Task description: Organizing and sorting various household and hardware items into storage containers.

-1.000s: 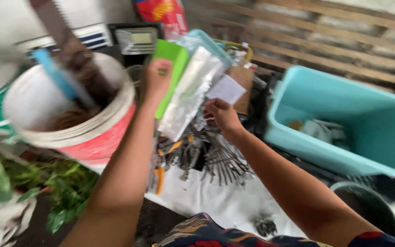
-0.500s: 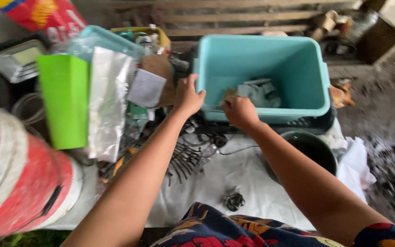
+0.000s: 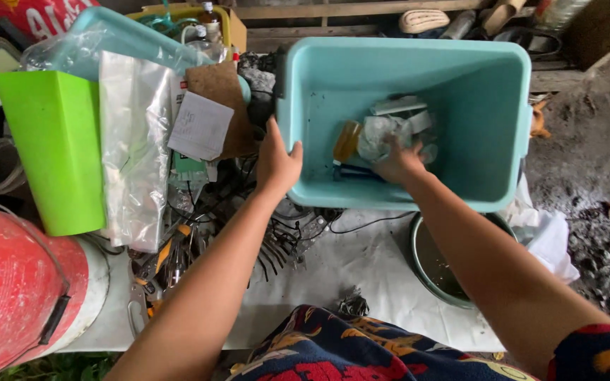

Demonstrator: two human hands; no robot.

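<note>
We are at the stage of sorting through the turquoise tub (image 3: 460, 162), which sits in the upper centre and right of the frame on the white sheet (image 3: 333, 282) that covers the bench. Our left hand (image 3: 277, 164) is closed on the tub's left rim near its lower left corner, thumb over the edge, steadying it. Our right hand (image 3: 398, 164) is down inside the tub among the crumpled pale wrappers (image 3: 390, 130); the fingers are buried in them, so we cannot tell whether that grip has closed on anything. An amber bottle (image 3: 347, 140) lies just left of the wrappers, touching them.

By our judgement little is done so far: the tub is steadied and reached into, but its contents all lie inside and nothing has been lifted clear.

The tub's long axis runs left to right across the frame, its mouth open toward us. The amber bottle's long axis runs roughly up and down the frame, slightly tilted.

At left stand a bright green box (image 3: 54, 152) and a clear plastic bag (image 3: 132, 141), and a red and white bucket (image 3: 22, 296) fills the lower left.
</note>
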